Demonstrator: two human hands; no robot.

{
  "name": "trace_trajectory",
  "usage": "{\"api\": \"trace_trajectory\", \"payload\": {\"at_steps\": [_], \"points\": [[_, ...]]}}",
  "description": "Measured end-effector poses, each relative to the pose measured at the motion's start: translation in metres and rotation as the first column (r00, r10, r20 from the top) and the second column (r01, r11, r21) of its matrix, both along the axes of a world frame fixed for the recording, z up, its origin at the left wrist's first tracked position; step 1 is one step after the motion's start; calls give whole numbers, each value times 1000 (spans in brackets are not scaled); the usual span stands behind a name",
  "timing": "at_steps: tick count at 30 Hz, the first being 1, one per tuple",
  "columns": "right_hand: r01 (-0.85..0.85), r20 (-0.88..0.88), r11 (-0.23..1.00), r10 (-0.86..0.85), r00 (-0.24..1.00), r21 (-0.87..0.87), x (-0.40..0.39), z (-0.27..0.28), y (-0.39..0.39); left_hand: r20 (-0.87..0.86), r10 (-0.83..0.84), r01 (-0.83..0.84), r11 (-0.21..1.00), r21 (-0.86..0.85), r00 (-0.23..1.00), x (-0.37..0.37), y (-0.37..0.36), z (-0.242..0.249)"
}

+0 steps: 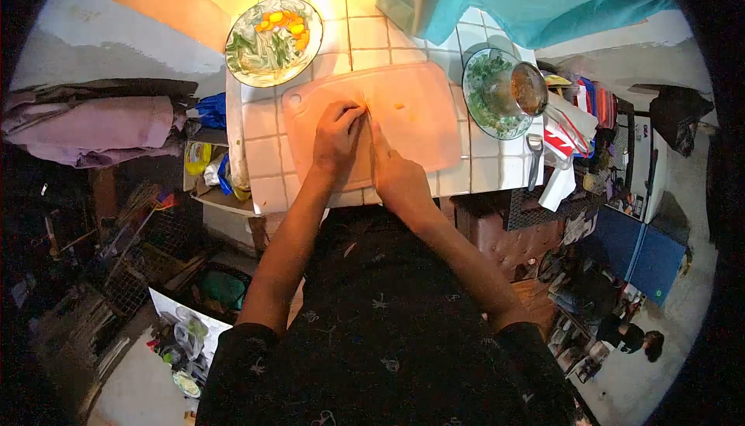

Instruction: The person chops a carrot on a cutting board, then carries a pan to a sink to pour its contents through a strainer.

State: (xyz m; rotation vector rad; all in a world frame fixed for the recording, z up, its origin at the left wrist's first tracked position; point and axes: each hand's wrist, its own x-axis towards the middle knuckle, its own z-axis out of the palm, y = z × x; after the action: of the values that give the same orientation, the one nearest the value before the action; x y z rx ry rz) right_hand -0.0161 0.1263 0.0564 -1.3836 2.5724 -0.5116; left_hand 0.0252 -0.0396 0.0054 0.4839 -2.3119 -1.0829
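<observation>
Both hands, left hand [337, 137] and right hand [396, 171], press curled together on one pink cutting board [419, 119] lying lengthwise across the tiled tabletop [268, 158]; what they pinch is hidden; one orange piece [399, 105] sits just beyond; two patterned plates [273, 40] flank them.
</observation>
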Motion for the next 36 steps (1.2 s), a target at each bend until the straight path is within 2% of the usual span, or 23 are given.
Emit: {"api": "trace_trajectory", "payload": {"at_steps": [2,4,7,16,20,22,23,25,26,29,31,34,36], "points": [[-2,-4,1000,3,1000,12,2,5,-1,4,3,-3,1000,11,1000,0,0,0],[-15,-24,991,19,1000,134,3,10,-2,10,4,-5,999,45,1000,0,0,2],[-8,-9,990,10,1000,142,3,8,0,10,6,-6,1000,-10,1000,0,0,5],[-7,-29,978,13,1000,208,3,18,-4,20,-2,2,1000,-27,1000,-3,0,1],[-16,-57,995,21,998,102,0,6,-5,49,3,-2,1000,-31,999,-3,0,3],[-47,-64,997,43,997,-56,-5,1,-11,17,13,-12,999,-38,1000,-3,0,4],[-42,-67,997,38,997,-57,-7,-3,-16,14,8,-8,999,-39,1000,-3,1,5],[44,15,993,-45,999,109,-9,-13,-24,14,15,-14,999,-42,1000,-4,0,4],[49,10,993,-50,999,107,-8,-17,-20,9,10,-10,999,-44,1000,-4,1,3],[12,-66,996,-18,998,-86,-6,-17,-1,14,19,-19,1000,-3,1000,-3,0,0],[10,7,996,-10,1000,83,-5,-7,10,14,36,-37,999,36,999,-1,1,-1],[71,40,993,-75,996,93,-8,-3,6,22,33,-34,998,57,999,-2,1,0],[57,25,995,-59,998,77,-6,-1,1,21,32,-34,996,87,999,-2,2,4]]}}
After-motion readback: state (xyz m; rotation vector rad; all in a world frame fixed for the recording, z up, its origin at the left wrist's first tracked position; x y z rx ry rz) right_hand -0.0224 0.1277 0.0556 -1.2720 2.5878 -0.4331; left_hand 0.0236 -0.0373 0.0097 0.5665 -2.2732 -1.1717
